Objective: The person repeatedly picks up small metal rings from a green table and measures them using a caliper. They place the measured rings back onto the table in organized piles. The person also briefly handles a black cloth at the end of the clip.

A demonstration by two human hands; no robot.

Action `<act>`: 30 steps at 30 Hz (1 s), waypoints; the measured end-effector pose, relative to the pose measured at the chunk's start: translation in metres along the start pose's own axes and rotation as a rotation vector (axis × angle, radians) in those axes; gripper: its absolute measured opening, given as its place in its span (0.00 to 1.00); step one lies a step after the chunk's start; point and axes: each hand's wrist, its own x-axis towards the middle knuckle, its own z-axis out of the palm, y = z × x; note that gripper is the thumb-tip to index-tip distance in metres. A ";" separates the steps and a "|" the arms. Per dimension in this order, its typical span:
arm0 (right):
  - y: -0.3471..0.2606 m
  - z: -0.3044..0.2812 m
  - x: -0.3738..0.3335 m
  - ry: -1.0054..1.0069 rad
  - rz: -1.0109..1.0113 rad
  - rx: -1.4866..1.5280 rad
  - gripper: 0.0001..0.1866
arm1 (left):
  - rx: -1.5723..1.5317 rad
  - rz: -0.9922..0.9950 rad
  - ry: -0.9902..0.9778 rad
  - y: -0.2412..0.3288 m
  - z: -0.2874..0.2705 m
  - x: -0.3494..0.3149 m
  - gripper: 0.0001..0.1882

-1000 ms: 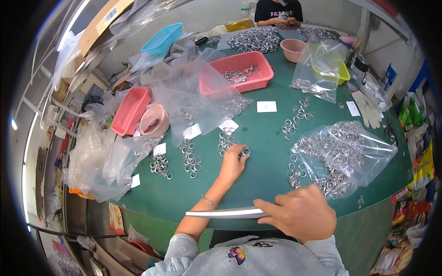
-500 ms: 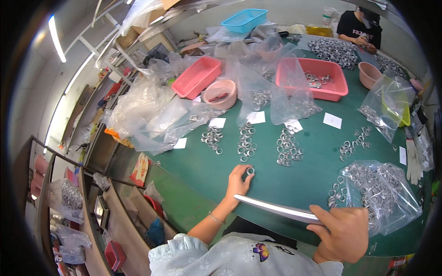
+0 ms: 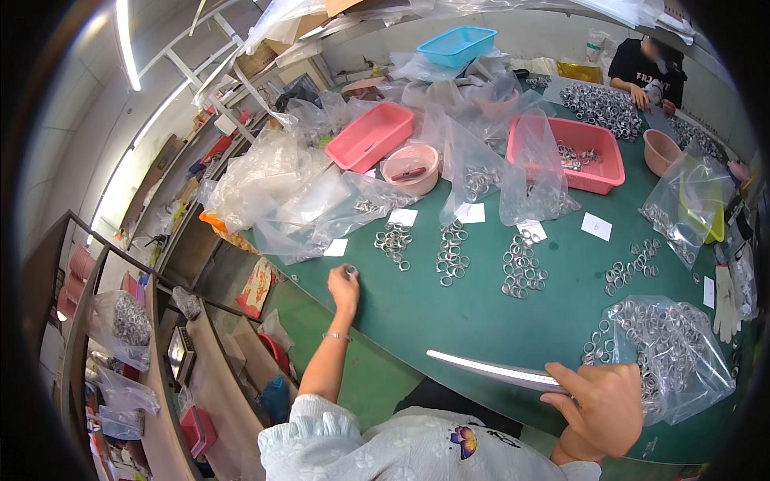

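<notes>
My left hand (image 3: 345,290) is stretched out to the table's left edge, its fingers closed on a silver ring (image 3: 351,272). A white paper card (image 3: 335,248) lies just beyond it. In my right hand (image 3: 600,407) is a tapered metal ring mandrel (image 3: 491,369) with a marked scale, its thin end pointing left over the table's near edge. No ring shows on the mandrel. Loose groups of silver rings lie across the middle, among them a left group (image 3: 394,244), a second group (image 3: 452,255) and a third group (image 3: 523,268).
A clear bag of rings (image 3: 666,353) lies beside my right hand. Farther back stand a pink tray (image 3: 613,172), an empty pink tray (image 3: 369,136), a round pink bowl (image 3: 417,180) and plastic bags (image 3: 265,176). A co-worker (image 3: 648,76) sits at the far right.
My left hand has moved away from the mandrel's tip, left and outward to the table's left edge, with the ring. My right hand still holds the mandrel. The view has shifted slightly.
</notes>
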 end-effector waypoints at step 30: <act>0.140 0.050 0.000 1.149 0.650 0.765 0.15 | -0.559 0.845 -0.967 0.394 0.084 -0.239 0.14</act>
